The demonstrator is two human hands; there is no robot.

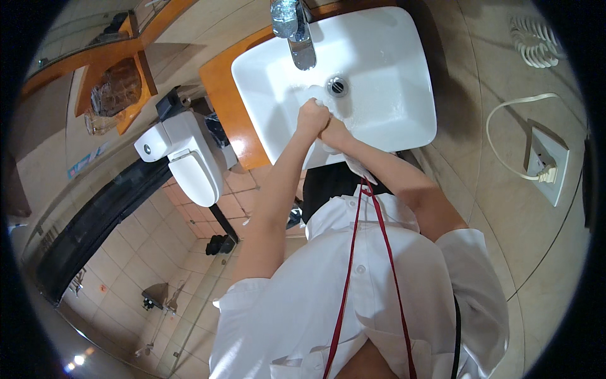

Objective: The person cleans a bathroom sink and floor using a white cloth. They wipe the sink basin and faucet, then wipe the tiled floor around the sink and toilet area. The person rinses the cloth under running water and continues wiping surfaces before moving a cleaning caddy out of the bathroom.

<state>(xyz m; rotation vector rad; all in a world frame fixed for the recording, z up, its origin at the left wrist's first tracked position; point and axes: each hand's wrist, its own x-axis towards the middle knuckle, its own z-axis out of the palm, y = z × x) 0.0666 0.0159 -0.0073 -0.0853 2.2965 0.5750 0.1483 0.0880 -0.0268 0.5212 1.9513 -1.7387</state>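
Observation:
Both my hands meet over the near left part of a white ceramic sink (395, 94). My left hand (312, 117) is closed round a wet-looking white cloth (316, 91), which sticks out beyond the fist. Pressed against it on the right, my right hand (336, 132) is closed too, and some of the white material shows below it; the part between the palms is hidden. The metal drain (337, 86) lies just beyond the hands. A chrome faucet (303, 45) reaches over the sink from the back, its spout short of my hands.
An orange-brown counter (227, 113) carries the sink. A red lanyard (350, 265) hangs down my front, with a white card-like piece (360, 168) near the sink's edge. A white toilet (196, 177) stands at left. A plug sits in a wall socket (551, 166) at right.

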